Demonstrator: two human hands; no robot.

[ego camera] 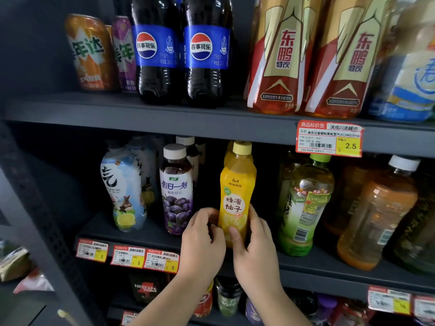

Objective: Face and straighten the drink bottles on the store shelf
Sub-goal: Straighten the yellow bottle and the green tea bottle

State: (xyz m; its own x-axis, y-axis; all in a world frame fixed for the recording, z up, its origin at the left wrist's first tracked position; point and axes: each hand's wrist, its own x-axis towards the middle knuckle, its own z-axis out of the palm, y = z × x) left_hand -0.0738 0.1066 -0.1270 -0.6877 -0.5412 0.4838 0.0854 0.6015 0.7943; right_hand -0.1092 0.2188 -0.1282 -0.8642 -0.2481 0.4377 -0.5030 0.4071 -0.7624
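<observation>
A yellow honey-pomelo drink bottle [236, 191] with a yellow cap stands upright on the middle shelf [313, 262], its label facing me. My left hand [203, 241] grips its lower left side with curled fingers. My right hand [255, 245] wraps the lower right side, thumb across the front. To its left stand a purple grape drink bottle [176, 189] and a pale blue-white bottle [122, 189]. To its right, a green tea bottle [303, 208] shows its barcode side, and an orange-brown tea bottle [376, 217] is also turned away.
The upper shelf carries two Pepsi bottles [179, 50], an orange can [90, 52], a purple can [123, 55] and two gold-red energy drink bottles [313, 57]. Price tags [329, 138] hang on the shelf edges. More bottles fill the bottom shelf [226, 300]. A dark upright post [42, 222] stands left.
</observation>
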